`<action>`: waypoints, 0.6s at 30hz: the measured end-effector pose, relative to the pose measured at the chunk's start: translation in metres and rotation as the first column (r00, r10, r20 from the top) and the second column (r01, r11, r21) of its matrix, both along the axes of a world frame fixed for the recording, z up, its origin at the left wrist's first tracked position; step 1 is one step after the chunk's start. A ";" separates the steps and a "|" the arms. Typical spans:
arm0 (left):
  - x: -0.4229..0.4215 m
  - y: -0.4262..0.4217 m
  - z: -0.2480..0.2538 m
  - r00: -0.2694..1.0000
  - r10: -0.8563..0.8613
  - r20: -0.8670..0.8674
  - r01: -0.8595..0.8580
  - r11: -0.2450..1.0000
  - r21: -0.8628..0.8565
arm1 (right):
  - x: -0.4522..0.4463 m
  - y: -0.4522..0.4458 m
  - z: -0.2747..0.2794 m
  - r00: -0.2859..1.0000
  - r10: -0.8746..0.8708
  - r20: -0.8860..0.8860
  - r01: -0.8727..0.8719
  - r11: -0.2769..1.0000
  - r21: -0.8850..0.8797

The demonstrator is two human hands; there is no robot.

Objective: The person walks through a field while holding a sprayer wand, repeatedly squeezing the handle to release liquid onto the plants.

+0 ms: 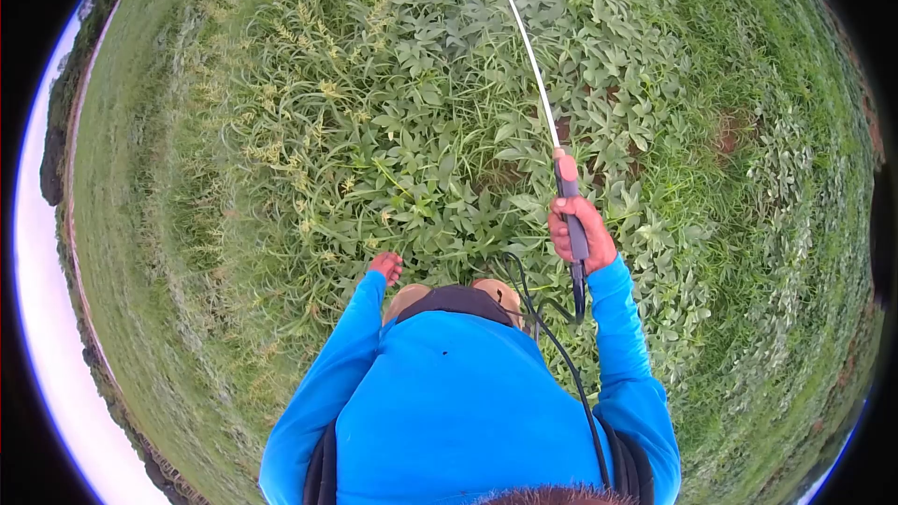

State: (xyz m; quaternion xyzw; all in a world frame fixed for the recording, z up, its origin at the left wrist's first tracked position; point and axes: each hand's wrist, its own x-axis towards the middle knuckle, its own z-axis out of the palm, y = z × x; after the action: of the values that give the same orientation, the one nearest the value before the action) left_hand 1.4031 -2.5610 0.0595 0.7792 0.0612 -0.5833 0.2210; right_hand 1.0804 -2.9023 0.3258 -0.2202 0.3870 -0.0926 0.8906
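My right hand point(582, 230) is wrapped round the grey grip of a sprayer wand point(530, 49). The wand's long pale tube points forward and slightly left over the leafy plants point(449, 75), and its tip is near the top of the view. From the bottom of the grip a black hose point(569, 355) loops back along my right side. Low on the other side hangs my left hand point(386, 267), with its fingers curled in and nothing visible in them. It is close to my leg, just above the greenery.
Tall grass with yellowish seed heads point(304, 93) grows thickly at the left. More grass point(720, 84) and rows of low crop stand at the right, with a patch of bare soil point(734, 131). Dark straps point(323, 463) show at my sides.
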 end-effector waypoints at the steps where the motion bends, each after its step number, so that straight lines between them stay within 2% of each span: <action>1: -0.001 0.001 0.001 1.000 0.027 -0.013 -0.027 1.000 0.009 | 0.011 -0.013 -0.009 0.995 0.004 0.097 -0.013 0.996 0.093; 5: -0.004 -0.007 0.008 0.999 0.048 -0.020 -0.048 0.999 0.005 | 0.068 -0.060 -0.028 0.953 0.038 0.301 -0.089 0.983 0.159; 6: -0.004 -0.002 0.010 1.000 0.012 0.007 -0.011 0.995 -0.096 | 0.079 -0.066 -0.032 0.933 0.041 0.358 -0.115 0.975 0.190; 9: -0.002 -0.006 0.015 0.998 0.048 0.035 -0.042 0.985 -0.167 | 0.105 -0.080 -0.043 0.913 0.016 0.407 -0.141 0.950 0.280; 13: 0.010 -0.002 0.017 0.993 0.105 0.057 -0.095 0.982 -0.161 | 0.097 -0.066 -0.047 0.898 0.018 0.439 -0.172 0.934 0.313; 14: 0.013 0.002 0.014 0.987 0.150 0.056 -0.140 0.979 -0.147 | 0.088 -0.056 -0.047 0.903 0.039 0.427 -0.185 0.934 0.306; 18: 0.020 0.022 0.015 0.967 0.244 0.067 -0.236 0.966 -0.107 | 0.041 0.000 -0.017 0.974 0.132 0.185 -0.173 0.958 0.230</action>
State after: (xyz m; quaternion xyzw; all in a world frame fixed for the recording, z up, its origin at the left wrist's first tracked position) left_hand 1.4227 -2.5386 0.0746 0.7768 0.1175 -0.5230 0.3305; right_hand 1.1212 -2.9020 0.3092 -0.1297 0.3007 0.0067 0.9448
